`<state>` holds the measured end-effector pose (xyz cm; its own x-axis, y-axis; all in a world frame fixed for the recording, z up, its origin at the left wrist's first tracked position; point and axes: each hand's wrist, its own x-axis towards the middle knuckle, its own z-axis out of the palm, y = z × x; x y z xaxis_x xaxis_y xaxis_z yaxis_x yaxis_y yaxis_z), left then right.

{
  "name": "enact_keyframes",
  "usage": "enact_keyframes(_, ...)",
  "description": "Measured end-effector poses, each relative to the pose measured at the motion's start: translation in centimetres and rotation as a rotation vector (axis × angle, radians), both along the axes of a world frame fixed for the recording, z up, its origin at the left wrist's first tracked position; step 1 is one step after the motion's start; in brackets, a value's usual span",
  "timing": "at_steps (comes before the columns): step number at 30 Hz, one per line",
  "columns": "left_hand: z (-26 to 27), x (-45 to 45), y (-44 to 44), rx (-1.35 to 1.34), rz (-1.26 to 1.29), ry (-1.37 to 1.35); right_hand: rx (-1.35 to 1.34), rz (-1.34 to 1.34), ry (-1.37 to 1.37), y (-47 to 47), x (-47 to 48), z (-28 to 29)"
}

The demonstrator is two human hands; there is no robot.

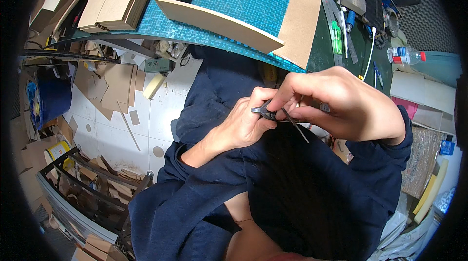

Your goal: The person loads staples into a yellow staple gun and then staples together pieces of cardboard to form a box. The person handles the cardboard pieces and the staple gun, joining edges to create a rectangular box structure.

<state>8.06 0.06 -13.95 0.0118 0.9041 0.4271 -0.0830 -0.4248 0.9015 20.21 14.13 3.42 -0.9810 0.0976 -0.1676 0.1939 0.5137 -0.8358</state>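
In front of my lap, my left hand is closed around a small dark hand tool with a silver metal tip; its exact kind cannot be told. My right hand comes in from the right, its fingertips pinched close against the tool. A thin dark strip sticks out below the right fingers, pointing down and to the right; the fingers hide its upper end. Beyond the hands, on the blue gridded cutting mat, stand joined fiberboard walls. A flat fiberboard panel lies beside them.
Stacked fiberboard strips lie at the mat's left. On the right are a metal ruler, a green-handled tool, a blue-handled screwdriver and a plastic bottle. Offcuts, a blue bin and a metal frame occupy the left floor.
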Motion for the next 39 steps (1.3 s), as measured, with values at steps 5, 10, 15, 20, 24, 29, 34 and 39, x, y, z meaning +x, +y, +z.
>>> enact_keyframes(5, -0.2, -0.1, 0.2, -0.033, -0.044, 0.063, 0.039, 0.171, -0.071, 1.1, -1.0, 0.9)
enact_keyframes(10, 0.1, 0.1, 0.0, -0.019, 0.008, 0.122, 0.164, 0.281, 0.03, 1.8, -1.9, 0.9)
enact_keyframes(15, -0.2, 0.2, -0.4, -0.045, 0.012, 0.063, 0.118, 0.304, 0.057, 1.8, -1.9, 0.0)
enact_keyframes(20, -0.4, -0.2, -0.6, 0.024, 0.059, 0.22, 0.089, 0.194, 0.044, 0.2, -0.6, 0.6)
enact_keyframes(24, -0.9, -0.3, -0.5, 0.031, 0.054, 0.254, 0.363, 0.261, 0.199, -0.5, -0.3, 0.5)
enact_keyframes(29, -2.2, 0.9, -0.8, -0.05, -0.06, 0.258, 0.517, 0.327, 0.381, -1.3, -0.6, -0.8)
enact_keyframes(34, -1.1, 0.7, -0.6, 0.094, 0.007, 0.265, 0.414, -0.084, 0.239, -1.4, -1.2, -2.6)
enact_keyframes(39, -1.8, 0.1, -1.2, -0.109, -0.087, 0.138, 0.145, -0.284, -0.075, -0.7, -1.3, -1.8)
